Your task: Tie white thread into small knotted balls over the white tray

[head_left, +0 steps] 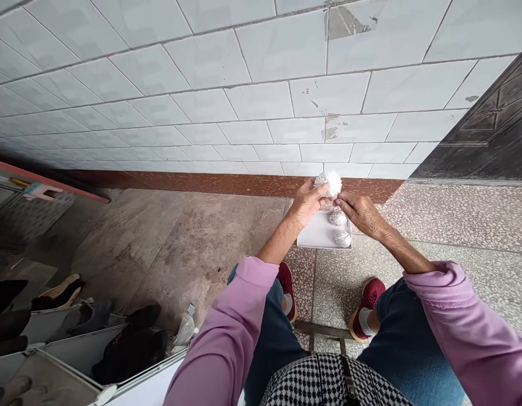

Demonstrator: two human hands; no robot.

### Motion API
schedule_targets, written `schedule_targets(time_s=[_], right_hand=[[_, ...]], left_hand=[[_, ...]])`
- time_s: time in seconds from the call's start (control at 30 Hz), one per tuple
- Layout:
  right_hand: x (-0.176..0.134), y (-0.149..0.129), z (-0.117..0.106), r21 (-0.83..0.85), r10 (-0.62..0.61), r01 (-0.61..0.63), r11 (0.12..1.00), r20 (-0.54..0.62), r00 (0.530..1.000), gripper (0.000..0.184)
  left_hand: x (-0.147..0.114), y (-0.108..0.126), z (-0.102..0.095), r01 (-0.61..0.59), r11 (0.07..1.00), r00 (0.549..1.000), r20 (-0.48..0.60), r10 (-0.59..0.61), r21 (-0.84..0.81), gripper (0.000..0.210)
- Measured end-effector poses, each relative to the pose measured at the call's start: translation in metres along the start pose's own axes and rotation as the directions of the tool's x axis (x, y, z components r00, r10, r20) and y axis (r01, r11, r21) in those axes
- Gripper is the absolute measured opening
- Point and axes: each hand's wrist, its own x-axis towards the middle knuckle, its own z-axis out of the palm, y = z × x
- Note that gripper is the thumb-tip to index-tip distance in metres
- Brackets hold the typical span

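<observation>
My left hand (310,201) is closed around a white ruffled ball (328,181), with the thumb across its front. The ball's layers look thin and pleated, like paper or film. Close beside it, my right hand (363,214) pinches at the ball's lower right edge. Whatever lies between those right fingertips is too small to make out. Below both hands, a shallow white box (317,237) rests on the floor. Along its right side lie two shiny silvery-white balls, a nearer one (342,238) and a farther one (337,219) partly under my right hand.
A white tiled wall (261,101) with a brown base strip rises ahead. A dark door (476,124) stands at the right. On the left, a shoe rack (70,361) holds several shoes, and a clear plastic bag (185,327) sits at its end. My red shoes flank a low metal bar.
</observation>
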Motion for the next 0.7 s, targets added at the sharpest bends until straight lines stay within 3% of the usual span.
schedule_targets(time_s=[0.13, 0.27, 0.37, 0.47, 0.7], right_hand=[[-0.003, -0.012, -0.003, 0.101, -0.059, 0.049, 0.994, 0.098, 0.993, 0.056], [-0.001, -0.017, -0.014, 0.2, -0.01, 0.018, 0.98, -0.043, 0.999, 0.063], [0.002, -0.011, -0.023, 0.235, 0.054, -0.011, 0.972, -0.179, 0.982, 0.067], [0.003, -0.005, -0.027, 0.262, 0.097, -0.035, 0.964, -0.228, 0.969, 0.068], [0.006, 0.005, -0.023, 0.272, 0.102, -0.026, 0.962, -0.27, 0.957, 0.063]], left_hand=[[0.004, 0.0, -0.009, -0.067, 0.969, 0.993, -0.079, 0.088, 0.239, 0.065], [0.002, 0.002, -0.01, -0.098, 0.903, 0.995, 0.043, 0.088, 0.418, 0.055], [-0.002, 0.003, -0.006, -0.064, 0.902, 0.985, 0.172, -0.012, 0.427, 0.048], [-0.005, 0.0, -0.003, 0.006, 0.927, 0.964, 0.243, -0.105, 0.375, 0.047], [-0.005, -0.009, -0.001, -0.004, 0.947, 0.953, 0.288, -0.093, 0.32, 0.065]])
